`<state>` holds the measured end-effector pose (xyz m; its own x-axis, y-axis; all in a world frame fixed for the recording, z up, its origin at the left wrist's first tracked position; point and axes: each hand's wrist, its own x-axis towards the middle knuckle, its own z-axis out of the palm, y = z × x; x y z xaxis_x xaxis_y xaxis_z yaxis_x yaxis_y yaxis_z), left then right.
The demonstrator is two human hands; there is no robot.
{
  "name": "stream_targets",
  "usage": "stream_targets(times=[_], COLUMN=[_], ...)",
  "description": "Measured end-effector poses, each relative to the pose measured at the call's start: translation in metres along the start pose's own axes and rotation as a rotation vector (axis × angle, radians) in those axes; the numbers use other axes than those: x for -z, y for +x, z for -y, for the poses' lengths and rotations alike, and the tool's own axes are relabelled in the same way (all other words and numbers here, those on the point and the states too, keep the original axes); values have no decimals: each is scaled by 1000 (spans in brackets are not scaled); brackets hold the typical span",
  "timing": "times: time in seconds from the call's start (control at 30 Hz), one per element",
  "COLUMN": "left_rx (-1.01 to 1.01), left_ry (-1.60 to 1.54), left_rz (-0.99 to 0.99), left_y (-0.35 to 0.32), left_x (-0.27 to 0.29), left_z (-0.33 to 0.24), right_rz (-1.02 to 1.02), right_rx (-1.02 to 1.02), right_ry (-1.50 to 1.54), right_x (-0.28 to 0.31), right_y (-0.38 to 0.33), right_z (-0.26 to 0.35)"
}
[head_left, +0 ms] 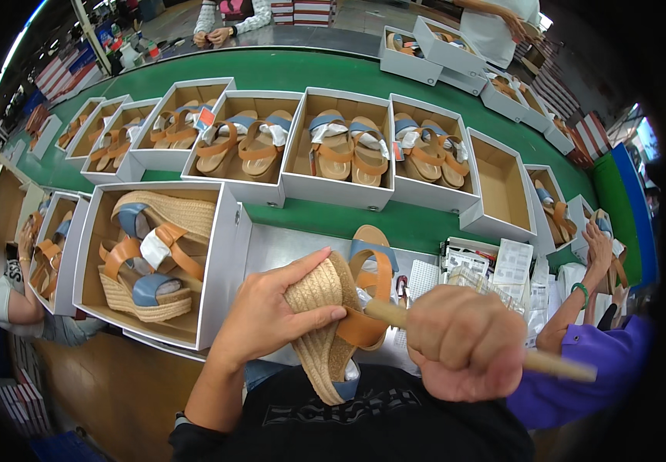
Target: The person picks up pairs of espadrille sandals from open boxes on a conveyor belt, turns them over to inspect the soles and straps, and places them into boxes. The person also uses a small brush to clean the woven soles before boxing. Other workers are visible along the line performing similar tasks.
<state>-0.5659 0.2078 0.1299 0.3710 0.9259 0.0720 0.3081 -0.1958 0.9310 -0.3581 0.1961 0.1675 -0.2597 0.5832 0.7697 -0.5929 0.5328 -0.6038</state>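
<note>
The wedge sandal (333, 327) sits in front of my chest, above the near edge of the grey work surface (279, 246), tipped on its side with the woven rope sole facing me and the tan straps and blue insole turned away.

My left hand (267, 312) wraps the sole from the left. The fingers are curled about halfway closed, thumb along the upper edge and fingertips pressed into the rope weave, so the shoe is clamped but not crushed.

My right hand (464, 343) is a fully closed fist around a wooden stick (556, 363). One end runs in under the tan strap at the heel; the other projects out to my right.

Procedure for this step, as I judge it:
1. Hold the sole steady with the left hand; let only the stick move.
2. Keep the stick tip flat against the strap or lining, not the rope, to avoid snagging fibres.
3. Apply pressure along the stick, not across it.

Just left of the work surface, an open white shoebox (221, 269) holds a matching pair of wedges. Beyond it, the green conveyor (348, 219) carries a row of open boxes with flat tan sandals. A stack of paper labels (514, 266) lies to my right, beside a co-worker's purple sleeve (579, 377).
</note>
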Motion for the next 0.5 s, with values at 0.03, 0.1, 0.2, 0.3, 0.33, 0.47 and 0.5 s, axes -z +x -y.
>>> stream_targets(times=[0.03, 0.1, 0.2, 0.3, 0.33, 0.47, 0.5], left_rx=[-10, 34, 111, -93, -45, -33, -52], left_ry=[73, 231, 65, 112, 122, 166, 176], left_rz=[-15, -47, -21, -64, -54, -95, -94], left_y=[-3, -8, -11, -11, -11, -10, -13], left_x=[-1, -2, -2, -1, -1, 0, -1], left_z=[0, -1, 1, 3, 4, 9, 9], right_rz=[-37, -94, -168, -205, -124, 17, -32], right_rx=[-2, -52, 16, -120, -193, -6, -2], right_ry=[-116, -343, -606, -303, -533, -1225, -1195], right_x=[-6, -14, -21, -20, -21, -24, -29], right_y=[1, -1, -9, -16, -17, -17, -17], right_z=[-9, -18, -15, -15, -9, -6, -7])
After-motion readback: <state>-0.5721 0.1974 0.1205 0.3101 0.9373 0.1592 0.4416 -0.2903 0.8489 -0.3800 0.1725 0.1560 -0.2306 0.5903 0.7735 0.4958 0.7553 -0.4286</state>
